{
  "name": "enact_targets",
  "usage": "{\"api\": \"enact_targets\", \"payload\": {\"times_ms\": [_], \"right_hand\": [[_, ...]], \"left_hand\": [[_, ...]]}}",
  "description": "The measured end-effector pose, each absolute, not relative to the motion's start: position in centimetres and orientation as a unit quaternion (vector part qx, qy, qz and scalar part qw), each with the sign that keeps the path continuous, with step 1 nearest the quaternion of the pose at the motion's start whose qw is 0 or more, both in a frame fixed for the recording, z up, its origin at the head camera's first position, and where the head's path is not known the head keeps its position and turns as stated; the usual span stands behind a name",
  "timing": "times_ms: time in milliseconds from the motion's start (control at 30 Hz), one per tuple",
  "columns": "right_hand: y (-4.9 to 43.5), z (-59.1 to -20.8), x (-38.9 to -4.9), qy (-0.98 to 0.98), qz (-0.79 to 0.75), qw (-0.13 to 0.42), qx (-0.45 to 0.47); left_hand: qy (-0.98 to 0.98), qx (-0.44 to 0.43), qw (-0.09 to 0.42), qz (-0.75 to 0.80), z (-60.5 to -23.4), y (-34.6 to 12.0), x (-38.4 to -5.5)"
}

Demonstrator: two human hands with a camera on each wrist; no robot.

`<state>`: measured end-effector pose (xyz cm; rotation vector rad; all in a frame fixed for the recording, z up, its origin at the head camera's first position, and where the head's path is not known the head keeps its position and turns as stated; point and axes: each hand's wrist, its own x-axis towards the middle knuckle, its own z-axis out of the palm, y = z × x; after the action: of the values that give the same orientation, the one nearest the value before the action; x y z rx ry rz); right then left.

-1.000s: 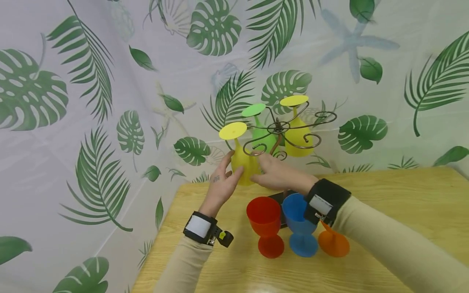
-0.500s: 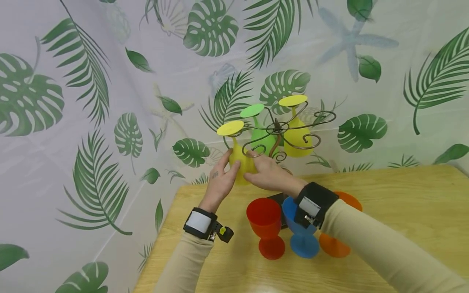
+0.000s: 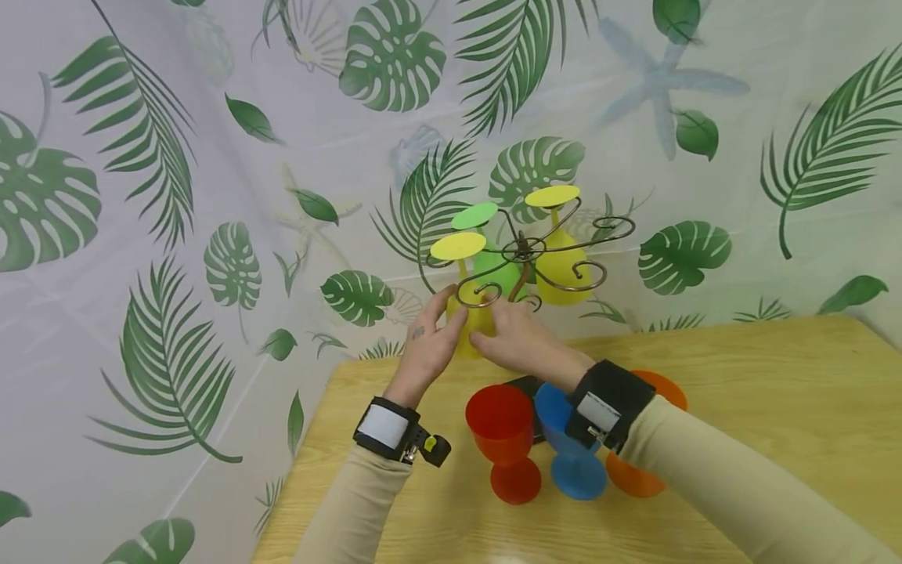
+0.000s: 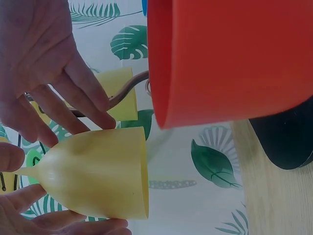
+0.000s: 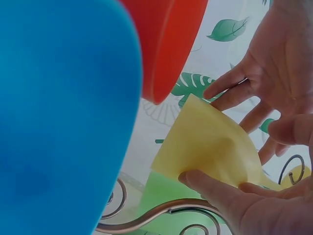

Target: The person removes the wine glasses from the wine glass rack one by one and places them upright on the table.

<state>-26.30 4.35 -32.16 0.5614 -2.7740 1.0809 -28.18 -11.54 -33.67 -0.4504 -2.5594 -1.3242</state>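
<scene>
A yellow goblet hangs upside down by its round base at the left of a wire rack, with a curl of wire under the base. My left hand is at the bowl's left side, fingers fairly straight and tips touching it. From the right, my right hand touches the same bowl, its thumb lying along the wall in the right wrist view. The left wrist view shows the bowl between both hands, fingers spread. A green goblet and another yellow goblet hang on the rack's far side.
A red goblet, a blue goblet and an orange goblet stand upright on the wooden table, close beneath my forearms. The right wrist partly covers the blue and orange ones. Behind is a leaf-patterned wall covering.
The yellow goblet's base has settled onto the rack's left wire loop. Both hands have stayed at its bowl, the right reaching slightly further left. The whole view has shifted a little.
</scene>
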Motion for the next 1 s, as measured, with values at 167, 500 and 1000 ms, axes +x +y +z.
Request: {"api": "enact_targets", "payload": {"times_ms": [167, 500, 1000], "right_hand": [[4.8, -32.1, -25.6, -0.913, 0.355, 0.066, 0.188], [4.8, -32.2, -24.1, -0.911, 0.347, 0.083, 0.208], [4.7, -32.7, -22.1, -0.921, 0.312, 0.104, 0.210]], "left_hand": [[-0.865, -0.173, 0.118, -0.457, -33.5, -11.3, -27.9], [-0.862, -0.177, 0.111, -0.461, -33.9, -11.7, -26.3], [-0.836, -0.235, 0.149, -0.472, -34.5, -12.7, -23.7]]}}
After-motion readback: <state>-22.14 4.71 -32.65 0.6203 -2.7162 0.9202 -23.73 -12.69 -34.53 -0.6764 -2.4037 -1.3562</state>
